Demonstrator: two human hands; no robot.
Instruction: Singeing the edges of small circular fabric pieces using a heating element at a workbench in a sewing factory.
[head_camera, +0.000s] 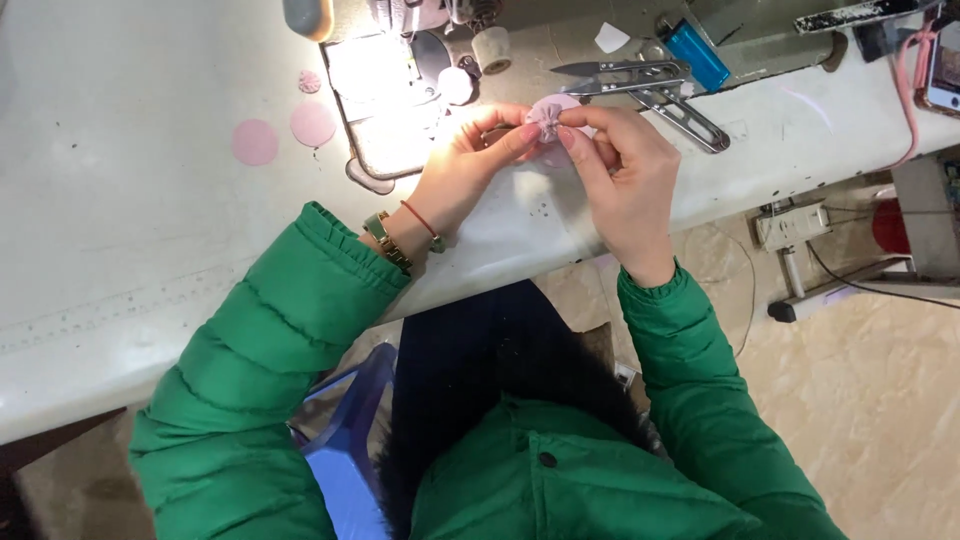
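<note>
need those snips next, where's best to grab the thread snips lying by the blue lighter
Grip the thread snips by the rear spring handle at lower right, coming from the right hand side: the blades point left, and the handle lies bare on the table.

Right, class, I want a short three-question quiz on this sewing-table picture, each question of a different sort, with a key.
1. True or false: both hands pinch the small gathered pink fabric piece.
2. Which lies just right of the hands on the white table?
A. metal thread snips
B. a wooden ruler
C. a yellow tape measure
3. Fill in: left of the lit sewing-machine plate lie two flat pink fabric ____.

Key:
1. True: the left hand and right hand meet on it with their fingertips.
2. A
3. circles; the other is at.
</note>
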